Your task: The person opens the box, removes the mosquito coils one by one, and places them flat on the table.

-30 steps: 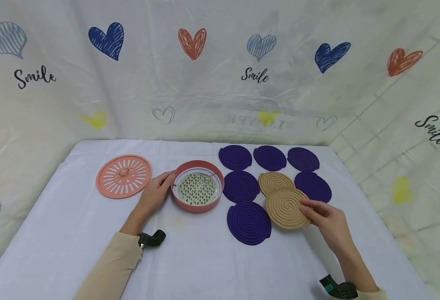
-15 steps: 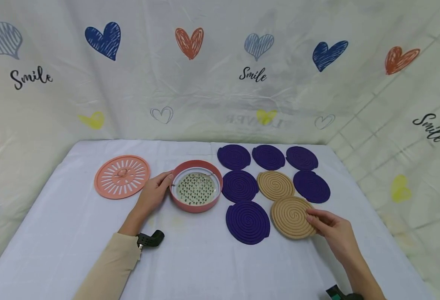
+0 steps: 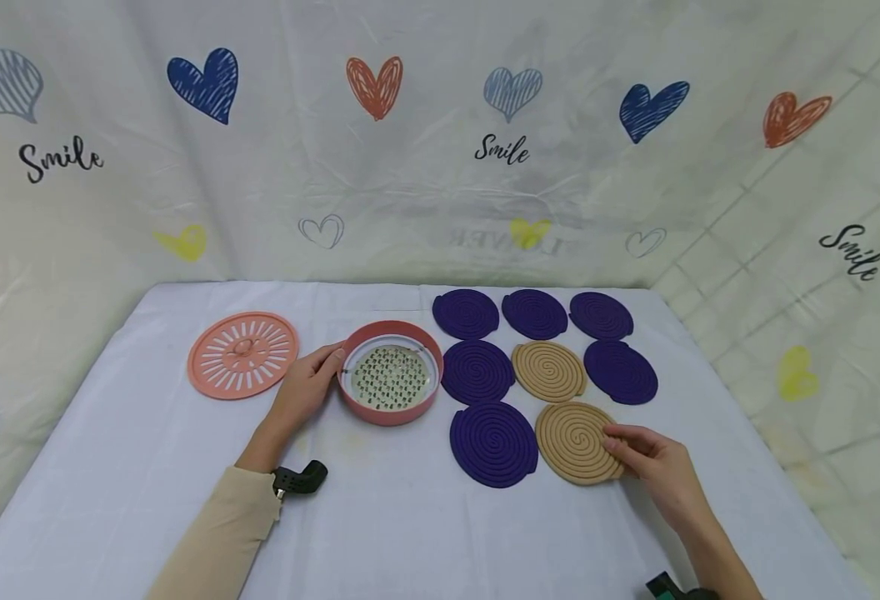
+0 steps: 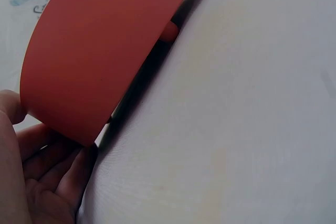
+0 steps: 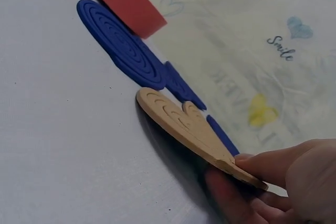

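Note:
My left hand grips the left rim of a round salmon-pink mosquito coil holder, thumb above and fingers below in the left wrist view. Inside the holder lies a pale perforated disc within a white ring. With thumb and fingers my right hand pinches the right edge of a tan mosquito coil. In the right wrist view that coil is tilted, its gripped edge raised off the cloth. Behind it a second tan coil lies flat, and a purple coil lies to its left.
Several more purple coils lie in rows at the back right of the white-clothed table. A slotted salmon-pink lid with a small ring on top lies at the left. A printed curtain hangs behind the table.
My right hand has drawn the tan coil toward me, off the second tan coil, and lowered it beside the front purple coil. My left hand keeps its place on the holder.

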`<action>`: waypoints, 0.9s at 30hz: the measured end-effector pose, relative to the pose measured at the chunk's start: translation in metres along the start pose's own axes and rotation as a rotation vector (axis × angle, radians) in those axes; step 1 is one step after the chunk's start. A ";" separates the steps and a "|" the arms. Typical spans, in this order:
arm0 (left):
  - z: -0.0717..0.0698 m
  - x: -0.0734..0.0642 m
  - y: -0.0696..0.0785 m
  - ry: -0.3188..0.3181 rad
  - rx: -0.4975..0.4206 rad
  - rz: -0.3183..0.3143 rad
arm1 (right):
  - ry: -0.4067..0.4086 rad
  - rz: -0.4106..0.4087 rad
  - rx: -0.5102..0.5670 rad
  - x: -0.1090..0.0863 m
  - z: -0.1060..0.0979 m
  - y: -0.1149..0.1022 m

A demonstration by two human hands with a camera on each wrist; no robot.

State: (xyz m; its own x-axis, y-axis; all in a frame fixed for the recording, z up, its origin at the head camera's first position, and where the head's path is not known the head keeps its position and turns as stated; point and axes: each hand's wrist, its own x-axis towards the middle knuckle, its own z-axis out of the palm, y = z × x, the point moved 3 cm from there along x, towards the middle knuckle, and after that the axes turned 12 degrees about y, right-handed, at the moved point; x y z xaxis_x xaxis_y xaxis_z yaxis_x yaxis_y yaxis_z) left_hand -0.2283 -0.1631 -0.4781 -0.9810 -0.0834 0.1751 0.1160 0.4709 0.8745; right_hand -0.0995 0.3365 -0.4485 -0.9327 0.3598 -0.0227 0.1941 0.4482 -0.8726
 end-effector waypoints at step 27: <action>0.000 0.000 0.000 -0.014 -0.012 -0.050 | 0.163 -0.303 -0.442 0.001 -0.010 -0.029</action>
State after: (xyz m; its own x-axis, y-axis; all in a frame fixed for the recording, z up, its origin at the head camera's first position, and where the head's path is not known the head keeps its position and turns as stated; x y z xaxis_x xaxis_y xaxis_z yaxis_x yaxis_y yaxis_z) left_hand -0.2282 -0.1635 -0.4780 -0.9877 -0.0947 0.1248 0.0685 0.4559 0.8874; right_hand -0.1029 0.3320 -0.4189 -0.9143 0.2676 0.3041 0.0660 0.8391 -0.5399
